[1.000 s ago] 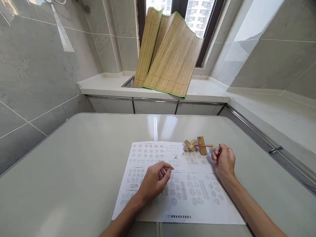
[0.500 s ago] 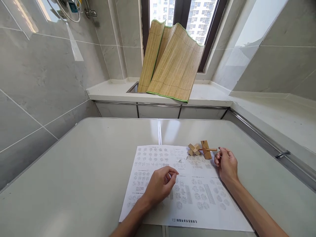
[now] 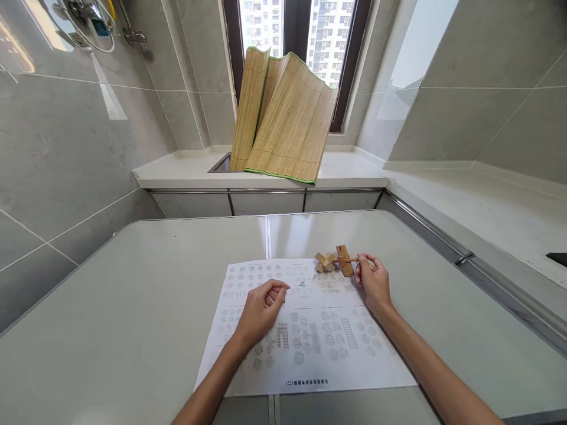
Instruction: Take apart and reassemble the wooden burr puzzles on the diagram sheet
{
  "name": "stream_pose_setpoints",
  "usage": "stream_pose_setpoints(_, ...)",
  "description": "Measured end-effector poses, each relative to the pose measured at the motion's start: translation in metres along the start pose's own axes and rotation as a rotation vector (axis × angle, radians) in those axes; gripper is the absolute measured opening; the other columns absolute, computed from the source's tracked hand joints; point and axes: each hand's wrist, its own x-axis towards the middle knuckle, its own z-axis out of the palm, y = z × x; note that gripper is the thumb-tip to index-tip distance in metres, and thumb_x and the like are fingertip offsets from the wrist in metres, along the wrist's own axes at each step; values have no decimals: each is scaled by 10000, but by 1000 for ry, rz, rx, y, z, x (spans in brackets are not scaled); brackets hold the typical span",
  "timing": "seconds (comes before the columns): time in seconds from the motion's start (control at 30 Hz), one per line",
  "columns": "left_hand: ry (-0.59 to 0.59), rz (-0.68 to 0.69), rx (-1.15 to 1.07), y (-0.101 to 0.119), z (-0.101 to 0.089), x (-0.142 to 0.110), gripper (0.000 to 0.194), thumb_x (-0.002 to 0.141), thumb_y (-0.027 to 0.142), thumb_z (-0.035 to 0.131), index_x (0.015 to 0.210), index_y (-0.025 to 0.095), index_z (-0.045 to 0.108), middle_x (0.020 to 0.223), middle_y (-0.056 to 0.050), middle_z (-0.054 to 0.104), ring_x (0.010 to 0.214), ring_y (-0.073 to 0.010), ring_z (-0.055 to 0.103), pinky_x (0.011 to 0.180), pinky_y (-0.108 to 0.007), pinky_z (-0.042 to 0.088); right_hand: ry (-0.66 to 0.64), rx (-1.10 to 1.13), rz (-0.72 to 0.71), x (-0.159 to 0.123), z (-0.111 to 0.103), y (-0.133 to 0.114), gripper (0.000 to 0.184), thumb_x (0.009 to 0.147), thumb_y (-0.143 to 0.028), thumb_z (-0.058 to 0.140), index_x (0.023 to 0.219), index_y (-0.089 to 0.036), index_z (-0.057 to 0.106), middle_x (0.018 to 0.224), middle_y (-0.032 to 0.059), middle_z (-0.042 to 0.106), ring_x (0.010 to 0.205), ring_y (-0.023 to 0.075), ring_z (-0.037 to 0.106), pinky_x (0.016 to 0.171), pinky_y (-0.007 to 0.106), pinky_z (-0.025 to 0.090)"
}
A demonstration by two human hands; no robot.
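Note:
My right hand (image 3: 373, 282) pinches the free end of a thin wooden rod (image 3: 351, 260) between thumb and forefinger. The rod reaches into a flat brown wooden piece (image 3: 344, 261) with a dark mark on it. Just left of that piece, a pale wooden burr puzzle (image 3: 325, 262) of crossed blocks lies at the top edge of a printed sheet (image 3: 305, 372). My left hand (image 3: 260, 311) hovers over or rests on the sheet, fingers loosely curled, thumb and forefinger near each other. Nothing shows in it.
Under the sheet is a pale glossy table (image 3: 133, 307) with a seam down its middle. Beyond its far edge, a folded bamboo mat (image 3: 292, 124) leans against the window on a white ledge (image 3: 177, 168). A metal rail (image 3: 425, 227) runs along the right side.
The camera view has swung to the right. My right hand has closed on the rod's end, where a small gap showed before. My left hand keeps its curled pose.

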Motion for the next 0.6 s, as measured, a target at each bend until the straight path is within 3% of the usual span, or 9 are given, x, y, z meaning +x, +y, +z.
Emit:
stream_pose_setpoints(0.33, 74, -6, 27, -13, -15, 28, 326, 942, 465, 579, 987, 204, 769, 749, -20, 698, 666, -168, 572, 640, -275, 467, 16, 30, 2, -1, 2, 0, 408, 744, -482, 854, 925, -214, 606, 605, -71, 645, 428, 88, 513, 372, 169, 391)
stream_pose_setpoints(0.47, 145, -40, 35, -20, -28, 32, 335, 950, 458, 560, 1023, 198, 757, 789, -25, 709, 657, -161, 555, 644, -277, 457, 64, 69, -17, 0, 1, -2, 319, 784, -410, 798, 941, -235, 582, 594, -98, 611, 441, 82, 492, 398, 163, 393)
stream_pose_setpoints(0.6, 141, -52, 44, -22, -31, 31, 302, 960, 439, 566, 1019, 214, 759, 815, -25, 723, 678, -166, 569, 646, -277, 455, 63, 106, -25, -5, 3, -10, 254, 814, -368, 753, 977, -240, 606, 617, -89, 609, 479, 89, 499, 420, 167, 393)
